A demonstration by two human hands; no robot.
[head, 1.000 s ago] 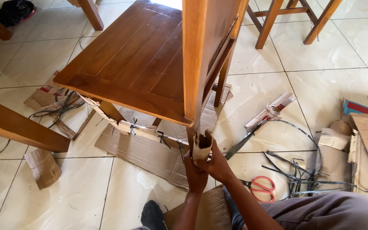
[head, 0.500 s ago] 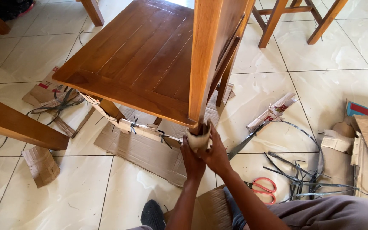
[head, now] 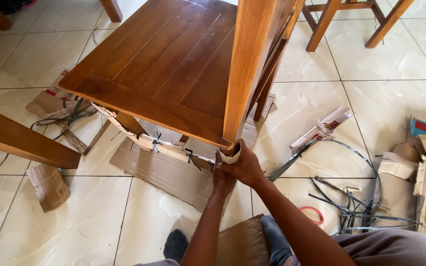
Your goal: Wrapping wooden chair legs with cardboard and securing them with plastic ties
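From the head camera we look down on a wooden chair point(head: 168, 64) standing on pale floor tiles point(head: 75, 231), and we take that chair as our landmark. Our left hand point(head: 223, 181) and right hand point(head: 244, 166) meet at the chair's near corner, just below the seat, where the upright back post comes down. Both are clenched around a cardboard leg wrap point(head: 230, 158), a pale, torn sleeve of corrugated card that sits on the rear leg; only its top edge shows between our fingers, touching the underside of the seat corner. The right hand covers the wrap from the right side, the left grips from below and in front. Under the chair a flat cardboard sheet point(head: 163, 175) lies on the tiles, and the front rail carries more cardboard wrapping point(head: 166, 148) tied with dark straps. To the right of the chair a tangle of black plastic strapping point(head: 343, 202) curls over the floor, with the red scissors handle point(head: 312, 215) partly hidden behind our right forearm. A folded printed carton piece point(head: 321, 129) lies just beyond that strapping. Left of the chair we see a wooden beam point(head: 23, 143), a crumpled cardboard scrap point(head: 48, 184) below it, and further flattened card with straps. A second chair's legs point(head: 356, 22) stand behind, at the top right.
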